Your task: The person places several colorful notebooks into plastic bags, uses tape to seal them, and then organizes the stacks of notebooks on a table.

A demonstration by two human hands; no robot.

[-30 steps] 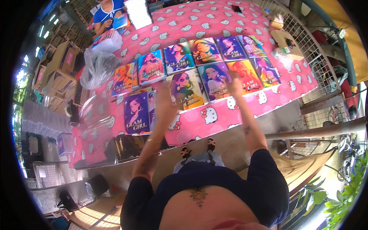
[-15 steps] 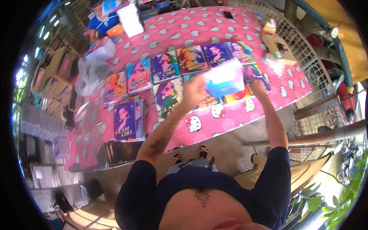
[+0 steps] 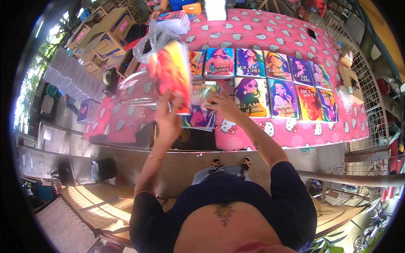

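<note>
My left hand [image 3: 168, 120] grips the lower end of a red and yellow notebook [image 3: 171, 76], raised above the table and blurred by motion. My right hand [image 3: 223, 106] is closed on the edge of a notebook with a greenish, blurred cover [image 3: 203, 92], over a small stack near the table's front edge. A purple-covered notebook [image 3: 198, 117] shows lower in that stack. Right of my hands, spiral notebooks with drawn women on the covers lie in two rows, among them a dark green one [image 3: 252, 98], a blue one [image 3: 283, 100] and an upside-down orange one [image 3: 310, 103].
A pink patterned cloth [image 3: 253, 134] covers the table. Clear plastic bags [image 3: 147, 46] lie left of the rows, near a notebook pile [image 3: 174, 22]. Cardboard boxes [image 3: 112, 33] stand at far left. Another person [image 3: 177, 4] is across the table. A small carton [image 3: 351, 83] sits at right.
The view has turned left. Both hands have moved from the rows to the stack at left. The blue and white notebook has left my hands; my left hand now holds the red and yellow one.
</note>
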